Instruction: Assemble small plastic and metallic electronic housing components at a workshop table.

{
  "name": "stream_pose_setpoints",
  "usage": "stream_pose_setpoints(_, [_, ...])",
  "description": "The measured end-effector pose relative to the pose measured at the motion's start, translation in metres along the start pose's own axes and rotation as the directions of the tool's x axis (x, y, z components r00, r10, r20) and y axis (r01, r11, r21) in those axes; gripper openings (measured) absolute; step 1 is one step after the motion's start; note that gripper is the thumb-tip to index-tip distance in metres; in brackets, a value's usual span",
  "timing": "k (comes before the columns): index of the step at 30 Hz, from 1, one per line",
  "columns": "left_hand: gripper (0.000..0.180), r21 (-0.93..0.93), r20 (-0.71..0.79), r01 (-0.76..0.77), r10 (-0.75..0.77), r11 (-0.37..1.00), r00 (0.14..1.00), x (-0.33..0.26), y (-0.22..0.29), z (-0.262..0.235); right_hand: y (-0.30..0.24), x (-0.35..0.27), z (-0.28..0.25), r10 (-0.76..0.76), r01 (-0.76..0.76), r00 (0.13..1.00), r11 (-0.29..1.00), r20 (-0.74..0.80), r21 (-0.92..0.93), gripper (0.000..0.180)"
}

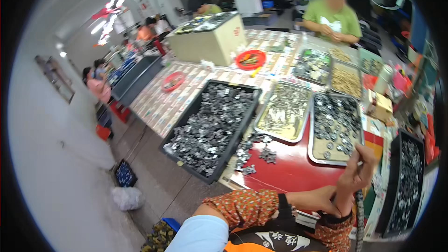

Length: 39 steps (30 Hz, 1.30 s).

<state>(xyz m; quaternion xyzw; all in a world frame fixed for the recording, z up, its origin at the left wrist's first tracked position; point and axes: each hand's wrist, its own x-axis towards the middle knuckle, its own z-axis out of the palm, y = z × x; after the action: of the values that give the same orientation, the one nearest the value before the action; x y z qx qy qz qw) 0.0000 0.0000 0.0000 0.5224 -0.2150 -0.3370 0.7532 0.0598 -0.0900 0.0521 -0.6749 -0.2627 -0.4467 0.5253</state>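
My left hand [322, 198] reaches across in front of me and meets my right wrist near its patterned sleeve cuff; its fingertips are mostly hidden there. My right hand [355, 173] is raised at the near right corner of a metal tray [326, 161] of round dark metal parts [333, 121]. Its fingers are curled with the tips close together, and what is between them, if anything, is too small to make out. Beneath both hands is a red board [289, 168]. Small flat metal pieces [268, 155] lie loose on its left side.
A black bin [164, 147] heaped with metal pieces stands left. Beside it is a metal tray [259, 128] of thin silvery parts. More trays, a red plate [251, 67] and a large box [198, 49] are farther back. Another black bin [389, 205] stands right. A person in green [333, 18] sits opposite.
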Motion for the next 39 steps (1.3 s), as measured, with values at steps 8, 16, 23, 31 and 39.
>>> stream_pose_setpoints(8, [0.061, 0.026, -0.039, 0.101, -0.1, 0.995, 0.994, -0.012, 0.01, -0.014, 0.045, 0.0, 0.012, 0.685, -0.437, 0.618, -0.108, 0.385, 0.893, 0.015])
stream_pose_setpoints(16, [0.07, -0.234, -0.055, -0.044, 0.031, 0.971, 0.998, -0.026, 0.014, -0.013, 0.012, 0.002, 0.012, 0.647, -0.712, 0.701, 0.61, 0.3, 0.348, 0.006])
stream_pose_setpoints(23, [0.04, 0.252, -0.454, 0.049, 0.073, 0.967, 0.888, -0.096, 0.012, -0.077, 0.023, -0.008, -0.015, 0.086, 0.214, 0.478, 0.954, 0.874, -0.21, 0.014])
stream_pose_setpoints(31, [0.031, 0.728, -0.68, 0.594, 0.249, 0.343, 0.689, -0.191, 0.038, -0.101, 0.088, -0.01, -0.057, 0.46, -0.167, 0.44, 0.886, 0.771, -0.433, 0.014])
stream_pose_setpoints(39, [0.023, 0.577, -0.751, 0.785, 0.523, 0.225, 0.402, -0.188, 0.029, -0.13, 0.111, 0.004, -0.042, 0.463, 0.042, 0.293, 0.868, 0.836, -0.495, 0.017])
